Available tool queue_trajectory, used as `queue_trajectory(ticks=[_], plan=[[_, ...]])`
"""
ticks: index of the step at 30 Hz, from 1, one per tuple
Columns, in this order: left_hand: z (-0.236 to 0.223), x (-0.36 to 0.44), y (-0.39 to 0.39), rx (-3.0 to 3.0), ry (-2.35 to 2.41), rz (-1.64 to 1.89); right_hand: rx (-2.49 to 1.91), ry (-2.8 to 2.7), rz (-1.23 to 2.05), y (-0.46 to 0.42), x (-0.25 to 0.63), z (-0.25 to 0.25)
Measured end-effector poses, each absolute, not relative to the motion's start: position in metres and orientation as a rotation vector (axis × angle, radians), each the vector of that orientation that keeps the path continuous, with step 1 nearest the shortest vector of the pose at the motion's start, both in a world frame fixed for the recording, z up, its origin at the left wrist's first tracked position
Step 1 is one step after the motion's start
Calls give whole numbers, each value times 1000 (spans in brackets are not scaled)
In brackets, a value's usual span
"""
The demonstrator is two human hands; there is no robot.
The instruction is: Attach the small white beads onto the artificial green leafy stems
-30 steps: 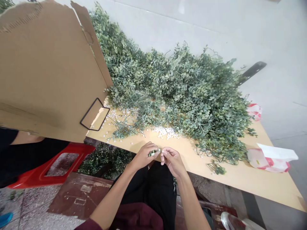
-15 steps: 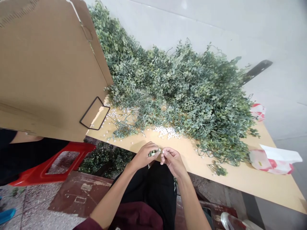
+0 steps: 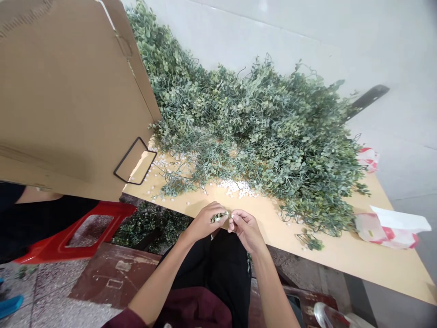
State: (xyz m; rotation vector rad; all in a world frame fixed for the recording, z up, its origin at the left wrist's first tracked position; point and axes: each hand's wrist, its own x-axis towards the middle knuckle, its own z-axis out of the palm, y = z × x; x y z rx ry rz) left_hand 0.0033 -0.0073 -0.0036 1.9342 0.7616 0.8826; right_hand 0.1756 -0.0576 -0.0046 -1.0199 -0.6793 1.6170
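Note:
Low over the table's near edge, my left hand (image 3: 207,222) is closed round a small artificial leaf sprig (image 3: 215,218), most of it hidden by the fingers. My right hand (image 3: 245,228) faces it, thumb and fingertips pinching a tiny white bead (image 3: 232,216) at the sprig's end. Beyond both hands lies a pile of loose white beads (image 3: 239,187). Behind that a large heap of green artificial foliage (image 3: 259,123) covers much of the table (image 3: 385,269).
A tall cardboard box (image 3: 75,95) stands at the left, a black wire frame (image 3: 135,160) by its corner. A red stool (image 3: 78,232) with a seated person is below. A red-and-white plastic packet (image 3: 385,230) and a small loose sprig (image 3: 312,241) lie at right.
The view has shifted slightly, so the foliage and packet appear a little farther right. Both hands keep nearly the same position and hold on the sprig and bead.

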Motion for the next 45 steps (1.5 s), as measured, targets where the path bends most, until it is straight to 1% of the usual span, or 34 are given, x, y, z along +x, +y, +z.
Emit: queue_trajectory(ticks=[18,45], plan=[[1,1,-4,1990,696,764,-1031,-726,1697,-58,178,-3],[-1,3,-3,1998,681,769,-1101,-762,1542,-59,166,-4]])
